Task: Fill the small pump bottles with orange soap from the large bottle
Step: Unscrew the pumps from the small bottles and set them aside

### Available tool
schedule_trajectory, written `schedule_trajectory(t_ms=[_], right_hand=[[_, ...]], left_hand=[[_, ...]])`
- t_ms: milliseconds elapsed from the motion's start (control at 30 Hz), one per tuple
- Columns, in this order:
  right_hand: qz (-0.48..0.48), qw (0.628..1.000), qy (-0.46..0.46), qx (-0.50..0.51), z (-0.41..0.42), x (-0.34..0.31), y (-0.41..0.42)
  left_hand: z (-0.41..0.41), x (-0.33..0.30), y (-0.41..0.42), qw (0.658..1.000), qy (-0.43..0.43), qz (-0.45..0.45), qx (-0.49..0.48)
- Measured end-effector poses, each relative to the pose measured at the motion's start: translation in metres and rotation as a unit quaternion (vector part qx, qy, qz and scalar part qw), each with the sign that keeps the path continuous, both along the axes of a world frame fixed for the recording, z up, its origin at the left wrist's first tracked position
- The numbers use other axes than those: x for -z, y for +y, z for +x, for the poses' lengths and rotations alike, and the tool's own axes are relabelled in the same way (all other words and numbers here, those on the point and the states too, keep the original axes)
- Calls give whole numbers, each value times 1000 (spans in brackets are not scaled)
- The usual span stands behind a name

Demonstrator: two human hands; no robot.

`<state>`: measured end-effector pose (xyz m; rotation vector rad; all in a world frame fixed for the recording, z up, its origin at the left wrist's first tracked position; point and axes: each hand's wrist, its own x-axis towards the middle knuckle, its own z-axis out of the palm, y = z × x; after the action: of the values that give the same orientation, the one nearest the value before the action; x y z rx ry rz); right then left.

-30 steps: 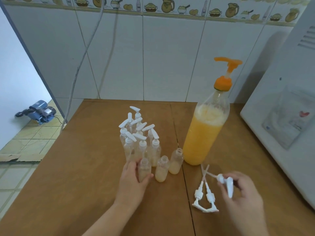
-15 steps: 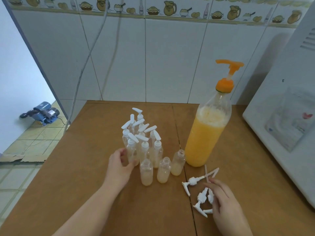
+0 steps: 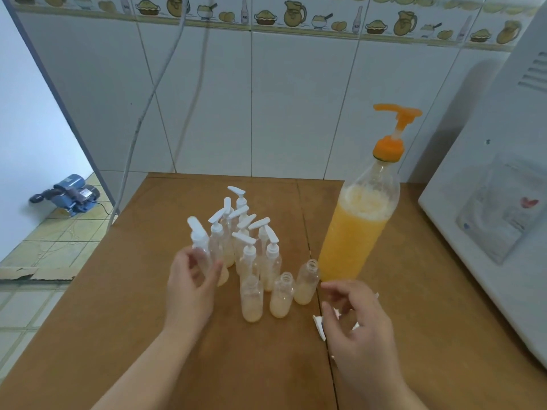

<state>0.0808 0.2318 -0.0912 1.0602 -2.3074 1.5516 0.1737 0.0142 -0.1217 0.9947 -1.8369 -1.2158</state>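
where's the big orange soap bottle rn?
Head view: the large bottle stands upright on the right half of the wooden table, just behind-right of the three uncapped small bottles, with the white appliance to its right.

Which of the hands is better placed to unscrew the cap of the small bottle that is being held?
Probably the right hand. The left hand already grips the capped small pump bottle by its body, while the right holds nothing and hovers over the loose white pump caps nearby.

Bright even light, soft shadows, wide-angle bending at edges (tile lines curve), slight motion blur
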Motion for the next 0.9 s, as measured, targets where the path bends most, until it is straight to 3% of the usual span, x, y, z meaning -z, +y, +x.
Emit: schedule_trajectory(t_ms=[67, 233, 367, 467, 600, 700, 767, 900], right_hand=[[-37, 992, -107, -48, 15, -21, -13], [-106, 924, -347, -120, 30, -76, -44], [-126, 923, -352, -88, 28, -94, -52], [-95, 926, -355, -86, 18, -96, -45], [-118, 859, -462, -187, 6, -100, -34], [-151, 827, -488, -234, 4, -99, -31], [-159, 832, -483, -223, 5, -99, -32], [-175, 850, -474, -150, -2, -96, -26]], left_hand=[[10, -21, 7, 998, 62, -27, 3], [20, -55, 37, 968, 57, -224, 93], [17, -56, 55, 947, 57, -288, 132], [20, -57, 56, 949, 55, -249, 186], [24, -56, 55, 956, 93, -138, 242], [21, -60, 61, 949, 87, -164, 256], [21, -61, 64, 938, 59, -213, 266], [22, -59, 65, 939, 57, -218, 259]])
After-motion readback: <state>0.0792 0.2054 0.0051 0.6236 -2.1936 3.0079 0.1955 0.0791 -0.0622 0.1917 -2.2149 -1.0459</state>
